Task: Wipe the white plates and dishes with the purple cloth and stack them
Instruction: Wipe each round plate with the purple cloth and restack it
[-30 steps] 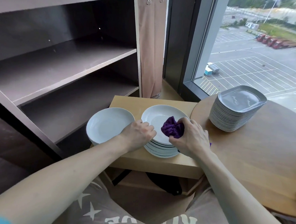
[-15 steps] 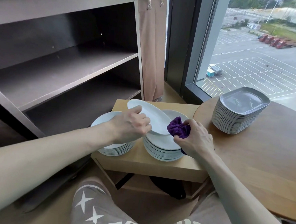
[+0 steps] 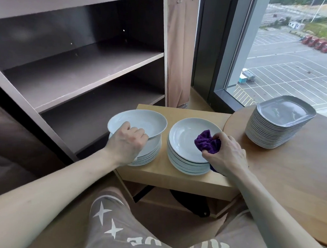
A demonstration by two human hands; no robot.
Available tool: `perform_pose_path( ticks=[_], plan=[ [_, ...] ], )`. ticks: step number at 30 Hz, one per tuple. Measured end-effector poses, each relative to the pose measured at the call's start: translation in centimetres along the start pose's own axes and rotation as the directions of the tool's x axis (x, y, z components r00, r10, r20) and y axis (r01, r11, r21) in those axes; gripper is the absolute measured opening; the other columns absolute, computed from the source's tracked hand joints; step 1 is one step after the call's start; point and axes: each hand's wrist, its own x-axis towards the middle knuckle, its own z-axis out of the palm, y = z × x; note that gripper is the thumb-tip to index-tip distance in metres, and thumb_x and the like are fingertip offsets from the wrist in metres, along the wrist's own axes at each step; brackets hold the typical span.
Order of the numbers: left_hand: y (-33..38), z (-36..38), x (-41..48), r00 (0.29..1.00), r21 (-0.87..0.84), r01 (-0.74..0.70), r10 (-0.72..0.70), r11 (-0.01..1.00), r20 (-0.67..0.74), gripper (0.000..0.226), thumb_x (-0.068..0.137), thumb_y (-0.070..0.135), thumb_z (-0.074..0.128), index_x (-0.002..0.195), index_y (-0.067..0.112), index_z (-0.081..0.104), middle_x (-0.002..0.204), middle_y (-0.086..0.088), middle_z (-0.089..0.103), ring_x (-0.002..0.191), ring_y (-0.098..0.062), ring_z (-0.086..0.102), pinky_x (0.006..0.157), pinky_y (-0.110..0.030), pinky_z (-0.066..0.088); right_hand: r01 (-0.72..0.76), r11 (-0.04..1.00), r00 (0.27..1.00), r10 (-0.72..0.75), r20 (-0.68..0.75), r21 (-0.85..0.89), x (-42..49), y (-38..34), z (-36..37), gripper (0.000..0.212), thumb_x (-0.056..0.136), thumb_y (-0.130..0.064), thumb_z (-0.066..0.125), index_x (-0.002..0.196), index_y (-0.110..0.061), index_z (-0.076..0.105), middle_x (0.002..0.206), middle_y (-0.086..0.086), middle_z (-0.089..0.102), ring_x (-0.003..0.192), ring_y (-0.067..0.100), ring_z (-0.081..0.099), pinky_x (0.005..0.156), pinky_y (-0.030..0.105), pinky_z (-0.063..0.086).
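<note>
Two stacks of round white plates stand side by side on a small wooden stand (image 3: 175,177). My left hand (image 3: 127,142) grips the near rim of a white plate (image 3: 142,121), held tilted just above the left stack (image 3: 149,153). My right hand (image 3: 227,155) holds the bunched purple cloth (image 3: 207,141) against the near right part of the top plate of the right stack (image 3: 184,142).
A tall stack of grey-white squarish dishes (image 3: 278,122) stands on the round wooden table (image 3: 298,169) at the right, by the window. Dark open shelves (image 3: 76,72) rise at the left, a beige curtain (image 3: 180,49) behind the stand. My knees are below the stand.
My left hand lifted the top plate off the right stack and carried it left, over the left stack. The right hand with the cloth stayed on the right stack.
</note>
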Motion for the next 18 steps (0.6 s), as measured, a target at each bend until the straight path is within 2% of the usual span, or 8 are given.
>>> perform_pose_path(
  ticks=[3, 7, 10, 13, 18],
  plan=[
    [1.1, 0.9, -0.7, 0.996, -0.094, 0.085, -0.082, 0.992, 0.034, 0.020, 0.057, 0.002, 0.038, 0.061, 0.011, 0.055, 0.056, -0.006, 0.048, 0.046, -0.026, 0.041, 0.056, -0.033, 0.032, 0.013, 0.999, 1.000, -0.013, 0.005, -0.029, 0.0, -0.1, 0.0, 0.050, 0.071, -0.061, 0.064, 0.115, -0.040, 0.052, 0.099, -0.007, 0.052, 0.093, 0.022, 0.048, 0.083, 0.040, 0.033],
    [2.1, 2.3, -1.7, 0.988, -0.131, 0.128, -0.114, 0.983, 0.108, 0.016, 0.055, -0.002, 0.053, 0.061, 0.012, 0.056, 0.057, -0.004, 0.048, 0.046, -0.026, 0.042, 0.057, -0.034, 0.034, 0.022, 0.998, 1.000, -0.021, 0.022, -0.057, 0.2, -0.1, -0.2, 0.048, 0.073, -0.061, 0.065, 0.115, -0.041, 0.054, 0.100, -0.007, 0.051, 0.094, 0.021, 0.047, 0.084, 0.040, 0.033],
    [2.4, 3.1, -2.3, 0.988, -0.131, 0.121, -0.107, 0.984, 0.113, 0.017, 0.056, -0.001, 0.046, 0.061, 0.012, 0.056, 0.056, -0.004, 0.047, 0.045, -0.025, 0.042, 0.056, -0.033, 0.039, 0.016, 0.998, 1.000, -0.014, 0.020, -0.068, 0.2, -0.1, -0.2, 0.046, 0.073, -0.060, 0.065, 0.114, -0.042, 0.055, 0.099, -0.007, 0.050, 0.094, 0.021, 0.046, 0.084, 0.040, 0.032],
    [2.6, 3.7, -2.2, 0.993, -0.111, 0.085, -0.075, 0.990, 0.096, 0.019, 0.056, -0.002, 0.045, 0.062, 0.013, 0.054, 0.056, -0.004, 0.046, 0.046, -0.025, 0.040, 0.056, -0.033, 0.038, 0.027, 0.994, 0.999, -0.025, 0.023, -0.105, 0.4, 0.1, -0.1, 0.046, 0.074, -0.060, 0.065, 0.115, -0.042, 0.057, 0.097, -0.008, 0.049, 0.094, 0.021, 0.045, 0.084, 0.039, 0.032],
    [2.8, 4.5, -2.4, 0.988, -0.055, 0.040, -0.032, 0.998, 0.149, 0.020, 0.060, 0.001, 0.049, 0.069, 0.015, 0.061, 0.059, -0.002, 0.051, 0.049, -0.023, 0.046, 0.058, -0.033, 0.041, 0.097, 0.963, 0.995, -0.085, 0.057, -0.250, 1.1, 0.3, -0.1, 0.046, 0.073, -0.062, 0.059, 0.114, -0.043, 0.060, 0.096, -0.007, 0.045, 0.096, 0.020, 0.042, 0.081, 0.039, 0.026]
  ],
)
